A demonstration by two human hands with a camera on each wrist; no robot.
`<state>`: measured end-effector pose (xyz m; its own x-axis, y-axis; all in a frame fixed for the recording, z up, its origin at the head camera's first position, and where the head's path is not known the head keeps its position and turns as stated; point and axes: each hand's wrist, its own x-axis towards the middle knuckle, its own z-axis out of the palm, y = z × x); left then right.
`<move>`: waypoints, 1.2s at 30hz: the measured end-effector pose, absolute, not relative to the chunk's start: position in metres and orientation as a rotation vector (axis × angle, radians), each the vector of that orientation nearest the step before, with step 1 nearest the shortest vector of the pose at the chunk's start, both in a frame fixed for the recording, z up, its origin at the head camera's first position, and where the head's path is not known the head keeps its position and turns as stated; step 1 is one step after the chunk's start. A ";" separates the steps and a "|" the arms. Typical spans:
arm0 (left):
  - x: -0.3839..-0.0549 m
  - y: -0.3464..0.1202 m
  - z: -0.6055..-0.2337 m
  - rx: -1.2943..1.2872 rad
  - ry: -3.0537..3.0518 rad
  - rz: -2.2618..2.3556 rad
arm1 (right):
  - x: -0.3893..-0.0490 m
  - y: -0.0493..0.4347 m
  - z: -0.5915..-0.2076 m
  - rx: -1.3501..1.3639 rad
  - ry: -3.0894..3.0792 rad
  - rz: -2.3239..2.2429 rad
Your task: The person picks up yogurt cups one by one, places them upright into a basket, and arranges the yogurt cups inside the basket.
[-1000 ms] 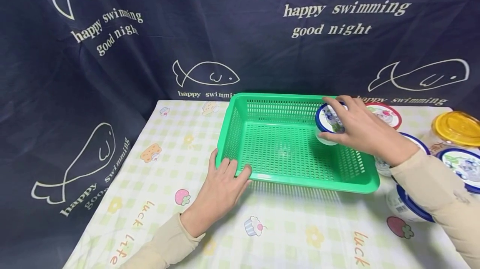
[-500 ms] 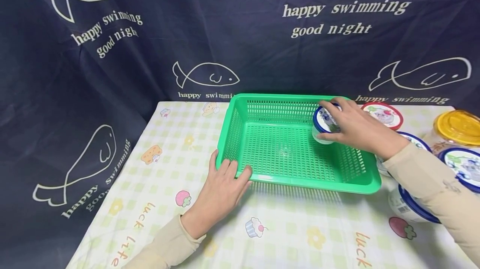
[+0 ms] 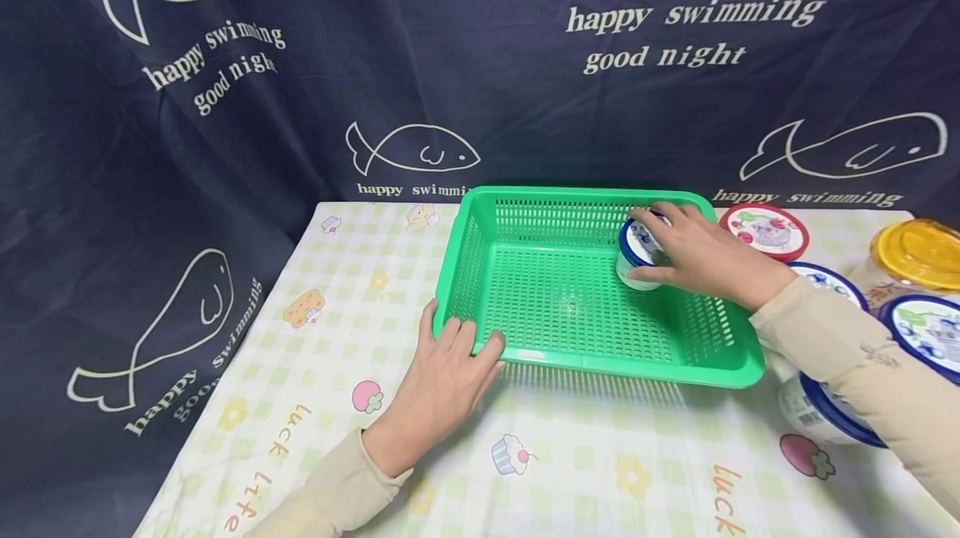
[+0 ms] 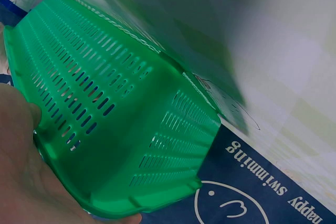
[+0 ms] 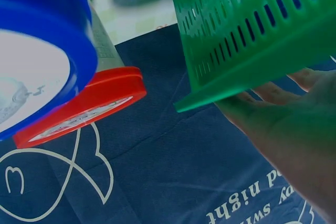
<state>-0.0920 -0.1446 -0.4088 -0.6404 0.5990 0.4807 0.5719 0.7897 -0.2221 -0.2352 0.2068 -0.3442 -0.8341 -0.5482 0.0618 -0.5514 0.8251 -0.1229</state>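
Note:
A green perforated plastic basket (image 3: 555, 304) lies lengthwise across the checked tablecloth. At its near left corner my left hand (image 3: 448, 375) grips the rim, fingers hooked over the edge; the left wrist view shows that hand (image 4: 26, 166) along the rim from outside. Inside the basket's right end is a small clear plastic jar (image 3: 635, 249) with a blue lid and a printed label. My right hand (image 3: 708, 258) reaches over the basket and holds this jar by the lid, thumb in front and fingers behind. The hand covers the jar's right side. In the right wrist view, the basket wall (image 5: 247, 40) hides most of the jar.
Right of the basket stand a red-lidded jar (image 3: 767, 231), a yellow-lidded jar (image 3: 917, 254) and several blue-lidded jars (image 3: 926, 329), one blue-lidded jar (image 3: 825, 413) nearer the front. The right forearm passes over some of them. A navy curtain (image 3: 525, 79) hangs behind the table.
The right hand has moved a little left with the blue-lidded jar, farther from the basket's right wall. The left hand keeps its hold on the corner, and the basket is almost still.

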 end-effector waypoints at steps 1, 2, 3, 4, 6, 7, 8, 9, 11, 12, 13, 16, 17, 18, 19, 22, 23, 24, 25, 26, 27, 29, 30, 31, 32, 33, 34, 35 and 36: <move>-0.092 -0.144 -0.409 -0.871 -2.433 0.064 | -0.236 0.207 -0.345 0.898 -2.974 0.200; -0.092 -0.144 -0.408 -0.873 -2.432 0.061 | -0.236 0.206 -0.346 0.897 -2.971 0.192; -0.092 -0.144 -0.408 -0.874 -2.434 0.059 | -0.236 0.206 -0.347 0.892 -2.974 0.188; -0.092 -0.144 -0.408 -0.876 -2.435 0.056 | -0.236 0.206 -0.348 0.889 -2.980 0.185; -0.091 -0.144 -0.408 -0.878 -2.435 0.056 | -0.235 0.206 -0.350 0.887 -2.995 0.186; -0.091 -0.144 -0.408 -0.878 -2.433 0.057 | -0.234 0.207 -0.350 0.891 -2.996 0.193; -0.091 -0.144 -0.408 -0.879 -2.434 0.057 | -0.232 0.207 -0.351 0.890 -3.002 0.201; -0.091 -0.143 -0.408 -0.880 -2.433 0.057 | -0.231 0.207 -0.351 0.891 -3.004 0.208; -0.091 -0.143 -0.409 -0.882 -2.431 0.056 | -0.229 0.209 -0.352 0.894 -2.996 0.220; -0.090 -0.143 -0.409 -0.882 -2.431 0.053 | -0.227 0.209 -0.351 0.891 -2.988 0.225; -0.090 -0.143 -0.409 -0.882 -2.430 0.049 | -0.226 0.210 -0.350 0.888 -2.979 0.227; -0.091 -0.143 -0.408 -0.880 -2.436 0.047 | -0.222 0.211 -0.347 0.879 -2.955 0.217; -0.091 -0.143 -0.408 -0.879 -2.435 0.046 | -0.221 0.212 -0.346 0.878 -2.948 0.214; -0.092 -0.143 -0.408 -0.877 -2.436 0.047 | -0.219 0.212 -0.345 0.880 -2.935 0.210; -0.092 -0.143 -0.408 -0.875 -2.437 0.049 | -0.217 0.213 -0.344 0.884 -2.923 0.208; -0.092 -0.144 -0.408 -0.872 -2.435 0.051 | -0.210 0.214 -0.340 0.895 -2.892 0.218; -0.092 -0.144 -0.408 -0.871 -2.432 0.049 | -0.208 0.214 -0.339 0.897 -2.881 0.226; -0.092 -0.144 -0.408 -0.869 -2.434 0.050 | -0.205 0.214 -0.338 0.902 -2.866 0.229; -0.092 -0.144 -0.408 -0.869 -2.435 0.050 | -0.203 0.215 -0.337 0.908 -2.849 0.236; -0.092 -0.144 -0.408 -0.868 -2.435 0.050 | -0.200 0.215 -0.336 0.914 -2.831 0.240; -0.092 -0.144 -0.408 -0.867 -2.436 0.050 | -0.198 0.216 -0.335 0.921 -2.810 0.242; -0.093 -0.143 -0.408 -0.865 -2.438 0.054 | -0.193 0.217 -0.332 0.927 -2.772 0.235; -0.093 -0.143 -0.408 -0.865 -2.441 0.058 | -0.191 0.219 -0.331 0.926 -2.757 0.227; -0.093 -0.143 -0.409 -0.864 -2.442 0.060 | -0.189 0.220 -0.330 0.922 -2.743 0.219; -0.093 -0.143 -0.409 -0.865 -2.443 0.060 | -0.186 0.221 -0.328 0.914 -2.734 0.215; -0.093 -0.143 -0.409 -0.866 -2.442 0.060 | -0.184 0.222 -0.327 0.909 -2.724 0.215; -0.092 -0.144 -0.409 -0.867 -2.441 0.061 | -0.181 0.224 -0.325 0.904 -2.715 0.222; -0.092 -0.144 -0.409 -0.868 -2.442 0.062 | -0.178 0.225 -0.324 0.897 -2.714 0.234; -0.092 -0.144 -0.409 -0.870 -2.440 0.063 | -0.176 0.227 -0.323 0.892 -2.710 0.248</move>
